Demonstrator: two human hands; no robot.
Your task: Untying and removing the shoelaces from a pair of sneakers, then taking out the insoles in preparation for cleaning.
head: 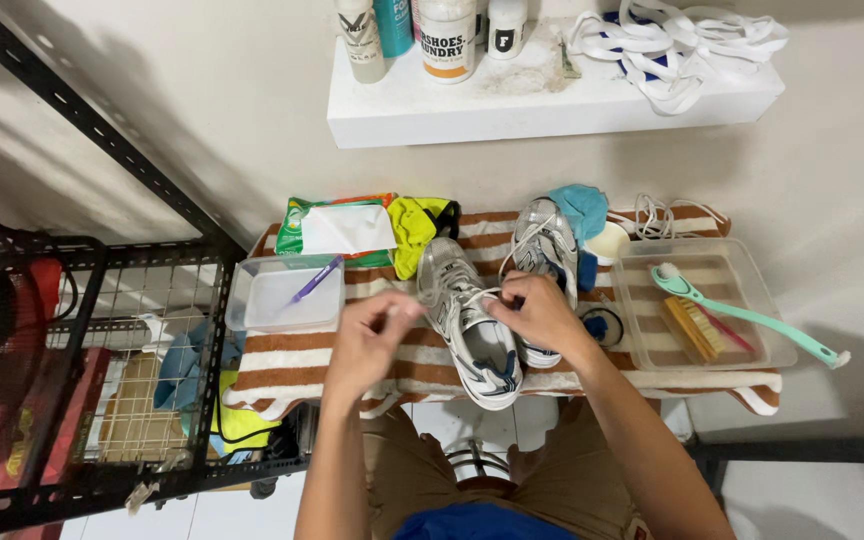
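Seen from above: a grey-and-white running shoe (467, 325) lying in the middle of a brown-and-white striped towel (282, 360), toe toward the near edge. Left hand (372, 340) just left of this shoe, fingers closed in a pinch on a white shoelace (422, 297) – pulled out sideways from the eyelets. Right hand (540, 312) on the right side of the shoe, fingers curled over the lacing, gripping what looks like the lace's other part; exact hold partly hidden. Second running shoe (544, 245) just behind and to the right of the first one, touching it. Left of the shoe, a clear plastic tub (252, 275) with a purple toothbrush (314, 280) inside. Behind the shoe, a green pack of wipes (337, 228) and a yellow cloth (414, 228). Right of the shoe, a clear plastic tray (752, 290) holding a mint-green long brush (752, 318) and a wooden scrub brush (694, 328). Far behind the shoe – a white shelf (552, 100) with bottles (447, 38) and a heap of white laces (677, 40).
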